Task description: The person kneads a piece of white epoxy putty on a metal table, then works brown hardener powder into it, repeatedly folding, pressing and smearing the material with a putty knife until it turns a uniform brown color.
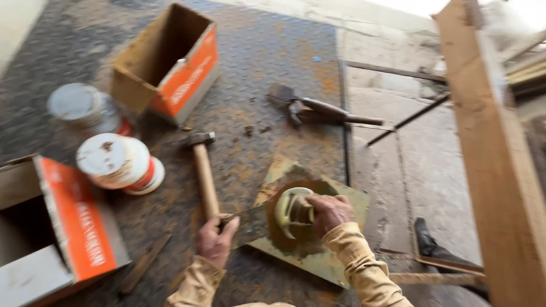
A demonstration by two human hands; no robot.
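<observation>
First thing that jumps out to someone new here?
Probably the two hands at bottom centre: the right hand grips a pale round part sitting on a rusty square metal plate, while the left hand holds a flat blade against it. Next, the orange-sided cardboard boxes, one top left, and a wooden-handled hammer lying on the checker-plate floor.

The lower box [51,239] is cut off by the frame edge, its orange lettering blurred.
</observation>
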